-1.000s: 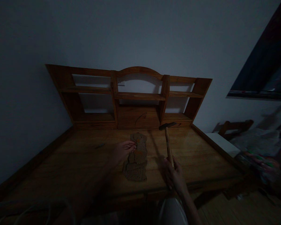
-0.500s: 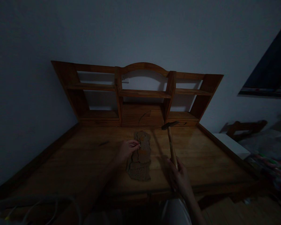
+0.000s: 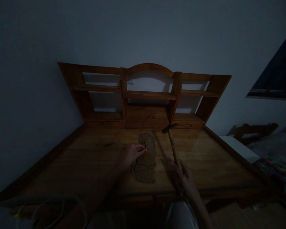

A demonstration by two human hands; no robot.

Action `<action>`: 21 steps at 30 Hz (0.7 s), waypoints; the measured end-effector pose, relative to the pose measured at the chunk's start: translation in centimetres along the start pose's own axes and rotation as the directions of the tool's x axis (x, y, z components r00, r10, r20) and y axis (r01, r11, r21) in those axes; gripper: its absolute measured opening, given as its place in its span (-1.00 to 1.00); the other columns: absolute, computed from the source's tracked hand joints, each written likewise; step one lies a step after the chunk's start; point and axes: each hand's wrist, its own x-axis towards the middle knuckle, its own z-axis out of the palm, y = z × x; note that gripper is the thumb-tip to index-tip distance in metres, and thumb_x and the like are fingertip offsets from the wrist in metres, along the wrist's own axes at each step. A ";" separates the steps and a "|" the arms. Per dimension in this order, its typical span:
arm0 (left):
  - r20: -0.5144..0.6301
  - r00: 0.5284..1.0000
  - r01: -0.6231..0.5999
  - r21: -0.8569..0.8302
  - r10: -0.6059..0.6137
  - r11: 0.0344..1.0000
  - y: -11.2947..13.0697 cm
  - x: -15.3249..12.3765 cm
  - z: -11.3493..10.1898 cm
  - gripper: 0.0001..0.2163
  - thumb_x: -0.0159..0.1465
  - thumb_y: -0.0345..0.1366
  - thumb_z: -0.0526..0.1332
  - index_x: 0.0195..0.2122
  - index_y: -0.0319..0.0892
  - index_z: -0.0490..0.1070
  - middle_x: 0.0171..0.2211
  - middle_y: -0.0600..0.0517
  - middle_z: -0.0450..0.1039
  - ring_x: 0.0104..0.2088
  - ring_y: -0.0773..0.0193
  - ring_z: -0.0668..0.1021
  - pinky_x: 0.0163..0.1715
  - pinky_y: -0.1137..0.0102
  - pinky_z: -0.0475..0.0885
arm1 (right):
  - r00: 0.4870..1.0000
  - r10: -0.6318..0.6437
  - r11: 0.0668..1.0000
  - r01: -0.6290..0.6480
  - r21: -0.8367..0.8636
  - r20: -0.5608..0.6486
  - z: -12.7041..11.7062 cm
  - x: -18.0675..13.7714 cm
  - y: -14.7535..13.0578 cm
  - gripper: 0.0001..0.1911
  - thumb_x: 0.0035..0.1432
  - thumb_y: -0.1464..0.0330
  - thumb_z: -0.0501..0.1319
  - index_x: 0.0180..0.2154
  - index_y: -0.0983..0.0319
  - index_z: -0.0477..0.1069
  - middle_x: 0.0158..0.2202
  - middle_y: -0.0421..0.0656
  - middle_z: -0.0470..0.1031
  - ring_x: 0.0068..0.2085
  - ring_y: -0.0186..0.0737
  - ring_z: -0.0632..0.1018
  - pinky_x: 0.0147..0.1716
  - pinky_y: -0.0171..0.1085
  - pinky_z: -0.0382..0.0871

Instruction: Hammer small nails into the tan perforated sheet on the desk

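My right hand (image 3: 184, 178) is closed round the lower wooden handle of a hammer (image 3: 173, 148). The hammer's dark head is raised above the desk, right of a worn brown slab (image 3: 146, 165) with cracks, small holes and a ragged outline. At the slab's left edge, my left hand (image 3: 134, 153) pinches something tiny, with a small bright glint at the fingertips. Dim light keeps me from making out what that is. The slab lies flat on the wooden desk (image 3: 90, 159).
A wooden shelf unit (image 3: 149, 94) stands along the back of the desk. To the left lies a small dark object (image 3: 108, 144). Pale cables (image 3: 59, 210) hang at the lower left. A white surface (image 3: 240, 148) and a wooden chair back (image 3: 256, 130) are at the right.
The whole view has shifted slightly, so most things appear further right. The hammer head has swung a little to the left and its handle tilts more. My left hand keeps its pinch at the slab.
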 end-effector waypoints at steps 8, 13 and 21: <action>-0.008 1.000 -0.005 0.027 0.005 1.000 1.5 -0.3 -0.3 -0.85 0.16 -0.24 0.26 -0.36 -0.18 0.58 -0.38 -0.01 0.61 -0.38 0.22 0.62 -0.37 0.42 0.49 | 1.000 0.014 0.982 -0.015 -0.189 -0.004 -0.2 -4.4 -3.1 -0.39 -0.08 -0.01 0.32 -0.06 0.23 0.47 -0.20 -0.01 0.56 -0.05 0.05 0.53 -0.23 -0.23 0.48; 0.007 0.999 -0.031 0.044 0.031 0.999 1.8 -0.5 -0.7 -0.85 0.16 -0.25 0.25 -0.34 -0.17 0.58 -0.35 0.00 0.61 -0.36 0.22 0.62 -0.36 0.44 0.47 | 0.999 0.049 0.952 -0.047 -0.303 -0.001 -0.4 -6.3 -5.0 -0.31 -0.06 -0.08 0.27 0.05 0.13 0.40 0.14 -0.04 0.39 0.19 0.08 0.34 0.16 -0.03 0.20; 0.057 0.992 -0.117 0.173 0.109 0.978 0.8 -0.2 -0.7 -0.85 0.16 -0.29 0.22 -0.37 -0.19 0.58 -0.37 -0.03 0.61 -0.37 0.19 0.61 -0.39 0.42 0.43 | 0.966 0.116 0.904 -0.007 -0.428 0.230 -0.1 -6.3 -3.8 -0.34 0.03 -0.07 0.21 0.06 0.20 0.42 0.13 0.04 0.40 0.18 0.11 0.35 0.15 -0.02 0.19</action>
